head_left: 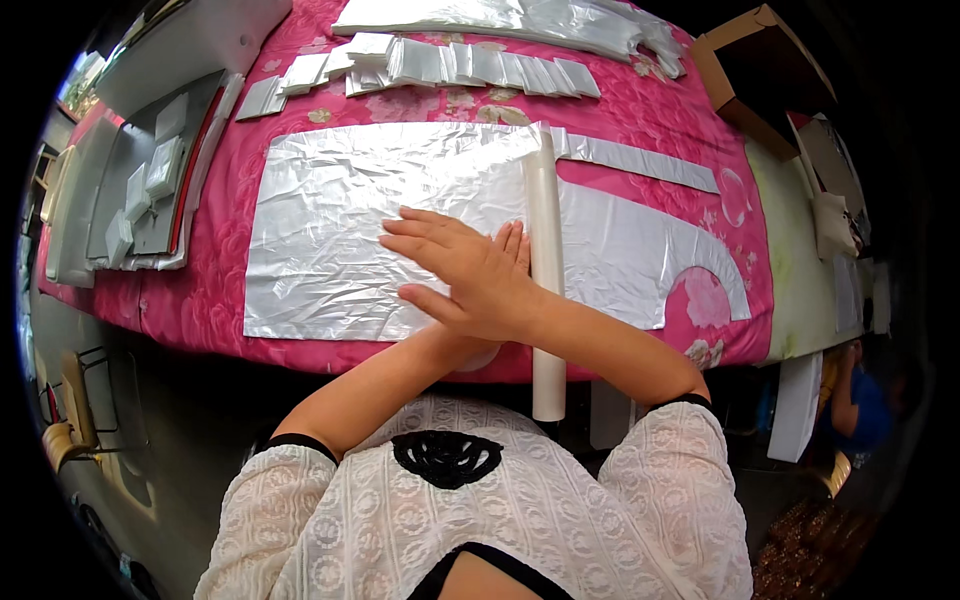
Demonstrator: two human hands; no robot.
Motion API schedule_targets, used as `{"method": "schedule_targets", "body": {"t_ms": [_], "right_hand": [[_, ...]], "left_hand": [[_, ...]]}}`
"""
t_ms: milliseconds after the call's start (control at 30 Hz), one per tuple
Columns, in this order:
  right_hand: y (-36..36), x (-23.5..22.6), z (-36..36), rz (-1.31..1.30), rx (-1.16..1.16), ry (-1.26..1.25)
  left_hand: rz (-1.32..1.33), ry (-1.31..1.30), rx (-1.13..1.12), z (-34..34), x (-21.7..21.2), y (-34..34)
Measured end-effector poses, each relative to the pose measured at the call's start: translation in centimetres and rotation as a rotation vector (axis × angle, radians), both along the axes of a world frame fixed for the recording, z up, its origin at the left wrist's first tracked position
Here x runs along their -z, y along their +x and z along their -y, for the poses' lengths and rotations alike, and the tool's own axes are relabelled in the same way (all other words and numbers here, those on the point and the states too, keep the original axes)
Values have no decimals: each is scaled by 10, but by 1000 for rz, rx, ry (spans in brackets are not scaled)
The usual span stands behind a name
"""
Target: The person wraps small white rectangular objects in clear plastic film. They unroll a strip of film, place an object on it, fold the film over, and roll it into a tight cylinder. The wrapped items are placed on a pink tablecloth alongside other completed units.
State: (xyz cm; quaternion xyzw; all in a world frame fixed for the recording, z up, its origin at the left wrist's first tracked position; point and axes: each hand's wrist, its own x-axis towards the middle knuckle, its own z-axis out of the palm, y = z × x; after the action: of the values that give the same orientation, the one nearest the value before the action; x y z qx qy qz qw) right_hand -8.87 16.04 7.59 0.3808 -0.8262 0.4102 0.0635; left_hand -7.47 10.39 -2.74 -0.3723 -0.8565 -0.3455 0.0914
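A thin whitish plastic apron [335, 230] lies spread on the table, wrinkled, with a strap and a curved neck part reaching right. Across it stands a long white tube [546, 230], its near end jutting past the table edge. My forearms cross. My right hand [455, 270] is on top, reaching left, with fingers spread over the apron and nothing held. Beneath it, my left hand [513, 245] is mostly hidden; its stretched fingertips show right beside the tube, and I cannot tell whether they touch it.
A pink flowered cloth [215, 290] covers the table. Folded white packets [430, 65] form a row behind the apron, with stacked plastic sheets [500, 15] beyond. At left, a dark tray [160, 195] carries several small packets. An open cardboard box [765, 75] stands far right.
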Motion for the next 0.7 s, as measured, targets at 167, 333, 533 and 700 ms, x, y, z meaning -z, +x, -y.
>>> {"method": "schedule_targets", "body": {"t_ms": [167, 333, 533, 700], "right_hand": [[37, 13, -123, -61, 278, 261], [47, 31, -143, -59, 173, 465], [27, 42, -70, -95, 43, 451], [29, 5, 52, 340, -591, -41]], "left_hand": [[-17, -303, 17, -6, -3, -4], [154, -141, 55, 6, -19, -6], [76, 116, -81, 91, -63, -8], [216, 233, -334, 187, -75, 14]]}}
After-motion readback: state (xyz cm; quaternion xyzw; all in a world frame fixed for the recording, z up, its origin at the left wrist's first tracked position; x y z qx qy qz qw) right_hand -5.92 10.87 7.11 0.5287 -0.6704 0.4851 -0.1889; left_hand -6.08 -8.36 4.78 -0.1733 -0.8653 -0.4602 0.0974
